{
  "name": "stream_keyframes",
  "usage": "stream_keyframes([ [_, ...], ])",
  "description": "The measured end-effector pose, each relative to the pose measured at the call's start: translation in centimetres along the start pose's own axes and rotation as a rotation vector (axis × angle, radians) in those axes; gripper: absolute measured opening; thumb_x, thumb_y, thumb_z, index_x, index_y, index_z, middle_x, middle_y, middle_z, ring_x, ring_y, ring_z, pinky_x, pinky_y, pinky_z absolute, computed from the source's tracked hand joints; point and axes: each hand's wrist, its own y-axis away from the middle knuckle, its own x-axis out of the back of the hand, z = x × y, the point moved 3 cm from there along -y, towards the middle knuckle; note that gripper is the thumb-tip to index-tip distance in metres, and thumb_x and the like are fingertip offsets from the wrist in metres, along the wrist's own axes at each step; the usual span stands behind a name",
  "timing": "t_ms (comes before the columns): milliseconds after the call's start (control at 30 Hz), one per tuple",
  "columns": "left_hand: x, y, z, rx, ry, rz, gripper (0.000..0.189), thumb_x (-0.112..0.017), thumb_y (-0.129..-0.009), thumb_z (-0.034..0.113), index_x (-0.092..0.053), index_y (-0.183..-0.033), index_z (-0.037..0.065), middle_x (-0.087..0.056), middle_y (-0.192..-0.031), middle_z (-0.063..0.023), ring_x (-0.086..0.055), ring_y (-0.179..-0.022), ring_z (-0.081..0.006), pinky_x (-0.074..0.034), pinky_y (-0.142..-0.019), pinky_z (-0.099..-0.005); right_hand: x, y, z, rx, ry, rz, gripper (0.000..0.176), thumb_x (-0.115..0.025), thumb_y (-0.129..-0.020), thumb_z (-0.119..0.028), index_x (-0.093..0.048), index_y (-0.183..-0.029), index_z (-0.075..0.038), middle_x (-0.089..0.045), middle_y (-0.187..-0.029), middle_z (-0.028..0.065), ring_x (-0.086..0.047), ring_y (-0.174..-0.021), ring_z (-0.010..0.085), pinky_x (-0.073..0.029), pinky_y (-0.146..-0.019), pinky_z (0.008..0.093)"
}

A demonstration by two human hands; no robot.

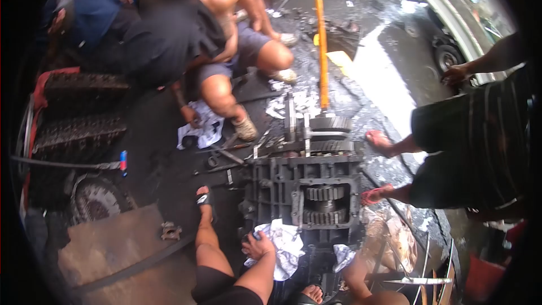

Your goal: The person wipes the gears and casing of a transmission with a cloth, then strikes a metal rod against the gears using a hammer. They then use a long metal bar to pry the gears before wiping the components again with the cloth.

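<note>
My left hand (pixel 259 246) is closed on a crumpled white cloth (pixel 281 243) at the lower left edge of a large metal gear housing (pixel 275 186). Toothed gears (pixel 325 193) show through the housing's square opening, and larger gears stand at its far end. At the lower right of the housing, what appears to be my right hand (pixel 354 271) is beside a smaller white cloth (pixel 343 256); its fingers are blurred and cannot be made out.
Two people are at the upper left, one bent over with a hand (pixel 191 117) on a white cloth. Another person (pixel 468 141) stands at right in red sandals. A yellow bar (pixel 322 45) rises beyond the gears. Tools (pixel 228 158), cardboard (pixel 121 237) and plastic (pixel 392 237) lie around.
</note>
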Motion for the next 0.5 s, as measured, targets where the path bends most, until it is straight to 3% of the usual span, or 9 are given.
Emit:
stream_keyframes([
  [167,-0.6,-0.5,-0.4,0.017,-0.004,0.015,0.052,-0.061,-0.078,0.052,-0.063,-0.12,0.023,-0.049,-0.13,-0.0189,-0.042,-0.127,-0.0388,-0.035,-0.102,-0.0523,-0.9,-0.2,0.1,-0.004,-0.064,0.028,0.063,-0.069,-0.077,-0.029,-0.048,-0.128,0.002,-0.063,-0.1,0.0235,-0.063,-0.093,0.0401,-0.051,-0.078,0.047],
  [333,-0.5,-0.2,-0.5,-0.031,0.027,0.035,0.054,-0.06,-0.078,0.052,-0.062,-0.122,0.021,-0.049,-0.13,-0.0198,-0.042,-0.126,-0.0379,-0.035,-0.102,-0.0526,-1.5,-0.2,0.9,-0.018,-0.042,-0.026,0.062,-0.066,-0.072,-0.012,-0.046,-0.13,0.001,-0.063,-0.104,0.0225,-0.061,-0.096,0.0409,-0.05,-0.079,0.0465],
  [500,-0.2,-0.3,-0.2,-0.001,0.018,-0.01,0.055,-0.059,-0.078,0.053,-0.062,-0.123,0.021,-0.048,-0.132,-0.0207,-0.041,-0.127,-0.0385,-0.034,-0.103,-0.0525,-1.0,-0.1,0.4,0.008,-0.057,0.019,0.062,-0.066,-0.072,-0.01,-0.046,-0.129,0.001,-0.062,-0.106,0.0236,-0.061,-0.096,0.0414,-0.05,-0.08,0.0466],
])
